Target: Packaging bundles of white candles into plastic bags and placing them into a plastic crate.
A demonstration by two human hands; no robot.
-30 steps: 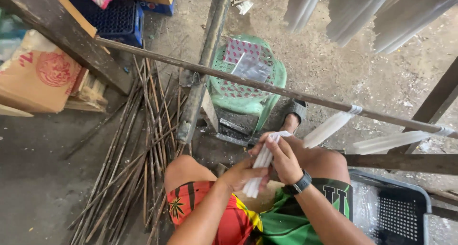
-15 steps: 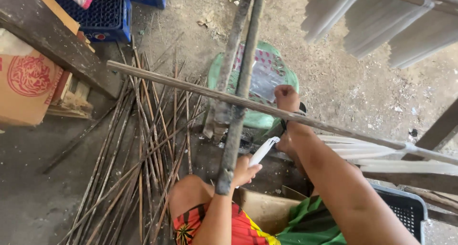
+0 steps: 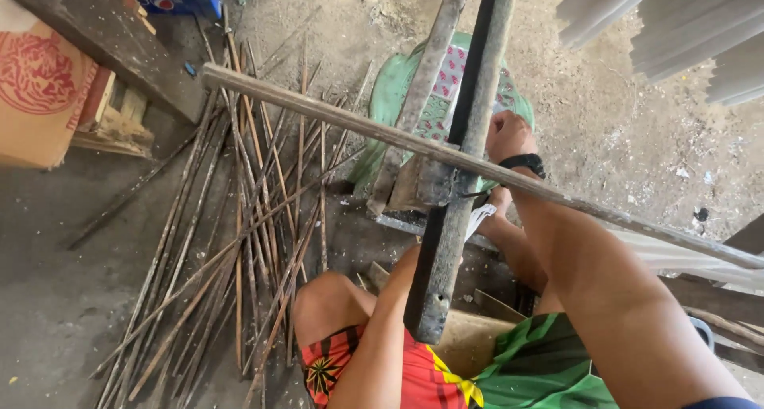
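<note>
While the right hand [image 3: 509, 134], black band at wrist, reaches over the long grey wooden pole [image 3: 334, 118] toward the green plastic stool [image 3: 390, 99], grip unclear, the left hand is hidden behind the dark upright post [image 3: 450, 218]; its white strip [image 3: 480, 218] could snag there.

Right hand [image 3: 508, 135] left the white strip and moved up past the long wooden pole [image 3: 446, 154], now at the green plastic chair [image 3: 390, 99]. A second ago both hands pinched the strip together below the pole. Left hand now mostly hidden behind the dark wooden beam [image 3: 458, 186]; white strip [image 3: 480, 216] barely shows beside the beam.
</note>
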